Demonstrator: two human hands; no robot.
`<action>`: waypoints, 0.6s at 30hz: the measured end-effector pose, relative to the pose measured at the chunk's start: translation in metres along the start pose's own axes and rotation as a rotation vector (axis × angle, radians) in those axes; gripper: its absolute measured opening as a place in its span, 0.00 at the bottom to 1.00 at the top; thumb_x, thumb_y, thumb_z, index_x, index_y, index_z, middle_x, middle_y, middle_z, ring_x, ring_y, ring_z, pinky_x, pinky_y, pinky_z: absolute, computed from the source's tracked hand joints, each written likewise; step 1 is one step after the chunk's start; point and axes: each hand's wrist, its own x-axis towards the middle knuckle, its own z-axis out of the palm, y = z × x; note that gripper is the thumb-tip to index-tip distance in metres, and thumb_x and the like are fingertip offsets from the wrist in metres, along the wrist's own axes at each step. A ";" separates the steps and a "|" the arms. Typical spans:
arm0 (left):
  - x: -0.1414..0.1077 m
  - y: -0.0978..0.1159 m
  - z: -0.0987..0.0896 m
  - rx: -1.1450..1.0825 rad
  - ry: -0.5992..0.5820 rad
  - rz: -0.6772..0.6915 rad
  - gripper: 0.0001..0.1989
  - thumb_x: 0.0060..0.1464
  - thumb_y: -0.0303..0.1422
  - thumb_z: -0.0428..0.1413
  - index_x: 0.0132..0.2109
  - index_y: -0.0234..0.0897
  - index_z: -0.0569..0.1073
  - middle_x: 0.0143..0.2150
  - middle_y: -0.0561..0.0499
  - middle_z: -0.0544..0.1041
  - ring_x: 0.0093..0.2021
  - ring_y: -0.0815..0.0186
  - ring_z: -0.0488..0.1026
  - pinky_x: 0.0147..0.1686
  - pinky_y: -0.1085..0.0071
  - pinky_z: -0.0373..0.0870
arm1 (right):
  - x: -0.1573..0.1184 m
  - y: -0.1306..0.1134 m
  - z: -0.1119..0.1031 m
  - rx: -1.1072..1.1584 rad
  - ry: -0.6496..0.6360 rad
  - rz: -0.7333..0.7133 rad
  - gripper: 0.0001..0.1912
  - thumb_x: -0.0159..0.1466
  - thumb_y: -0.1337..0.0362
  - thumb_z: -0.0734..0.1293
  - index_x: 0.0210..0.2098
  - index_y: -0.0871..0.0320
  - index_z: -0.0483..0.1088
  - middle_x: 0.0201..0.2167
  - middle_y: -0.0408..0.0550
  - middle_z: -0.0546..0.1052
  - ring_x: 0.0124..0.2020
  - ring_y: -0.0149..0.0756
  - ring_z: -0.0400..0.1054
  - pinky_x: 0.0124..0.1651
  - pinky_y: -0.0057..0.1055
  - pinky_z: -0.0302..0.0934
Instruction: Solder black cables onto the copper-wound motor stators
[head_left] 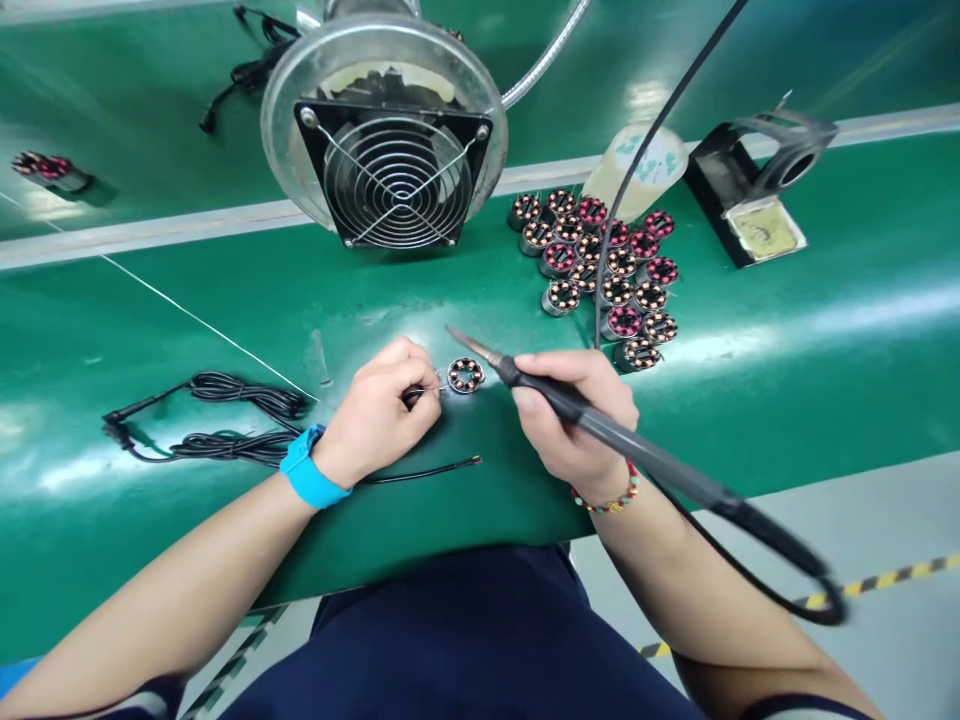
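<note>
My right hand [581, 415] is wrapped round a soldering iron [645, 455], its tip pointing up and left above the table. Below and right of that tip, a small ring-shaped motor stator [466, 376] with copper windings rests on the green surface. My left hand [386, 405] is closed in a pinch just left of the stator, with a thin wire [433, 388] poking out at the fingertips. Something dark shows between its fingers, mostly hidden. Under the left wrist runs a black cable [420, 474] with bared coloured ends.
A caged fan [401, 185] hangs over the back. Several stators [585, 275] stand grouped right of centre, before a pale container [637, 170] and a soldering-iron stand [757, 190]. Bundled black cables [236, 400] lie left. A thin white line [210, 320] stretches towards my left wrist.
</note>
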 end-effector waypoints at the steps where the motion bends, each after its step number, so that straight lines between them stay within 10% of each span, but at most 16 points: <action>1: 0.000 0.000 0.000 0.002 0.000 0.007 0.07 0.49 0.20 0.51 0.28 0.35 0.69 0.31 0.51 0.71 0.33 0.69 0.68 0.34 0.71 0.65 | 0.000 0.000 -0.001 0.008 0.020 -0.010 0.03 0.64 0.66 0.66 0.38 0.55 0.71 0.29 0.42 0.78 0.27 0.31 0.72 0.30 0.28 0.67; 18: 0.001 0.000 -0.001 0.003 -0.006 -0.009 0.07 0.49 0.21 0.51 0.27 0.35 0.69 0.31 0.51 0.70 0.32 0.70 0.67 0.33 0.72 0.64 | -0.004 0.000 0.000 0.079 0.012 -0.040 0.08 0.66 0.62 0.63 0.31 0.54 0.72 0.23 0.40 0.77 0.20 0.30 0.71 0.24 0.27 0.67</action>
